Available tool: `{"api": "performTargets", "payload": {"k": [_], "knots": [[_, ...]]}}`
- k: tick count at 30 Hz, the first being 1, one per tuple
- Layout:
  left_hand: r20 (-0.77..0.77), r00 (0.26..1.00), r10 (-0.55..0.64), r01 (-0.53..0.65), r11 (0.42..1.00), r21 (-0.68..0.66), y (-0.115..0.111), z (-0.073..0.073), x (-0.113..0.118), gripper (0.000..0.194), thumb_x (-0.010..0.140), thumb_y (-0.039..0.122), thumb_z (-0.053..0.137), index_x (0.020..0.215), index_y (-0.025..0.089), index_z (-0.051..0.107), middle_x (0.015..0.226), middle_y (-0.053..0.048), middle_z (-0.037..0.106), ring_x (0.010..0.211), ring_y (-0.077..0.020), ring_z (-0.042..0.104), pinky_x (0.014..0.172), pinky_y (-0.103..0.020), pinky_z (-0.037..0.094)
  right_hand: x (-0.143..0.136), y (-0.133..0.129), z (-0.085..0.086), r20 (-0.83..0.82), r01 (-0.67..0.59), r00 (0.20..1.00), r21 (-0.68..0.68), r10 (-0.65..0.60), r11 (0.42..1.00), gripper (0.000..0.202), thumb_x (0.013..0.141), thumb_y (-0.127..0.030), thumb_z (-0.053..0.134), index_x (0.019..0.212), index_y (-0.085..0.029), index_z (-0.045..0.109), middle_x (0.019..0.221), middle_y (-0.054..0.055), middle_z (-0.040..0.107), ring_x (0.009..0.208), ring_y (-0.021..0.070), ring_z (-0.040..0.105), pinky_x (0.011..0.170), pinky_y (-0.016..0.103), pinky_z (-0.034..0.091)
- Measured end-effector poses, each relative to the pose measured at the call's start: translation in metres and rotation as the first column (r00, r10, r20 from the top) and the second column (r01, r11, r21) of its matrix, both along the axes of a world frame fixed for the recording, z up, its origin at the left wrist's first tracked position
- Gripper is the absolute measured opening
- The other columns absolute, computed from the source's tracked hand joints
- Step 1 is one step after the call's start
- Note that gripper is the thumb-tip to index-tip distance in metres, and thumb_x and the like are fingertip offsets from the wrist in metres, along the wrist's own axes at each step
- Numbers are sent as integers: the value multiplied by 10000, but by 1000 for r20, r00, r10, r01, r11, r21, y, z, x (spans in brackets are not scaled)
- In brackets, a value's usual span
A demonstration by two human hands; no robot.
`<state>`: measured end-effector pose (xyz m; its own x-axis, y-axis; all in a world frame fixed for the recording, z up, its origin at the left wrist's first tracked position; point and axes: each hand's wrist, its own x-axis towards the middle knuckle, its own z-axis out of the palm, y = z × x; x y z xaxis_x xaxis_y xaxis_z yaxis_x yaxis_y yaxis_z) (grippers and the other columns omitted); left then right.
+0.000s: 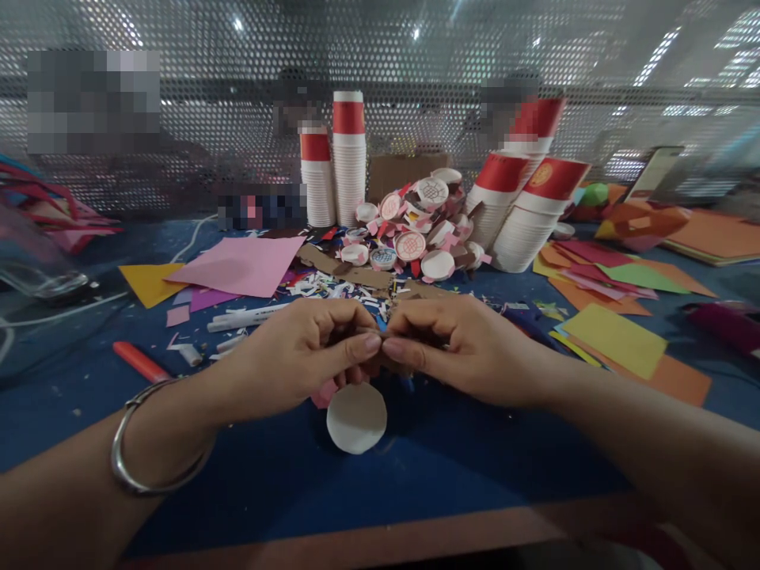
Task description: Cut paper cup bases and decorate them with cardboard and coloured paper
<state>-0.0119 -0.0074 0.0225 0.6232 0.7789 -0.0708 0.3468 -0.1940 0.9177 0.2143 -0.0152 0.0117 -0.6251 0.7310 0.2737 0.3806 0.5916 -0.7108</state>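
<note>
Blue bench top (439, 475), bordered brown along its near edge, fills the foreground. Inward from that edge's middle, a white round paper disc (357, 419) shows below the fingers; whether it lies flat or hangs is unclear. Left hand (314, 344) and right hand (469, 348) are nearly closed, thumbs almost meeting, pinching a mostly hidden small brown piece (397, 366), probably for fine control. Toward the far edge, heaped white round pieces with pink tabs (409, 245) sit between tall red-and-white paper cup stacks (349, 174), apparently set back to spare working room.

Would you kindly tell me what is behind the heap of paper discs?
Brown cardboard and, farther back, a perforated screen; the heap hides the cardboard's lower part.
</note>
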Motion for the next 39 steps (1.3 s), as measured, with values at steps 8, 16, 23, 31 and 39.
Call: {"api": "performTargets", "payload": {"k": [8, 16, 23, 31, 39], "knots": [[146, 989, -20, 6, 995, 97, -8, 2, 4, 225, 985, 375, 638, 878, 177, 648, 743, 7, 687, 586, -71, 599, 540, -139, 507, 3, -10, 15, -109, -64, 993, -122, 50, 991, 285, 982, -299, 664, 743, -160, 598, 648, -41, 563, 584, 81, 489, 525, 203, 368], [94, 994, -58, 51, 996, 74, -9, 3, 3, 152, 977, 320, 650, 890, 195, 649, 716, 24, 679, 590, -76, 607, 527, -132, 503, 6, -10, 12, -65, -125, 991, -121, 118, 985, 300, 984, -292, 652, 724, -150, 604, 646, -40, 546, 589, 75, 473, 522, 196, 360], [-15, 984, -176, 175, 983, -60, -9, 4, -3, 135, 982, 288, 639, 889, 193, 666, 755, 22, 697, 627, -75, 636, 544, -123, 500, 2, -13, 3, 30, -180, 983, -53, 181, 982, 282, 1004, -241, 584, 748, -133, 631, 675, -22, 589, 596, 68, 509, 542, 184, 374], [265, 963, 39, -23, 998, -63, -21, 0, 16, 257, 949, 357, 690, 779, 168, 654, 643, 42, 611, 539, -37, 511, 498, -90, 412, 4, -15, 11, -130, -171, 975, 63, 178, 983, 270, 968, -115, 614, 702, -133, 575, 649, -50, 531, 576, 35, 446, 535, 143, 350], [271, 938, 216, -151, 959, -242, -24, -3, 21, 241, 924, 347, 712, 777, 166, 649, 622, 36, 638, 493, -30, 489, 445, -85, 364, 1, -13, 4, -99, -9, 995, 215, 31, 977, 295, 1001, -193, 596, 712, -135, 601, 605, -54, 494, 558, 49, 418, 516, 172, 326]]}}
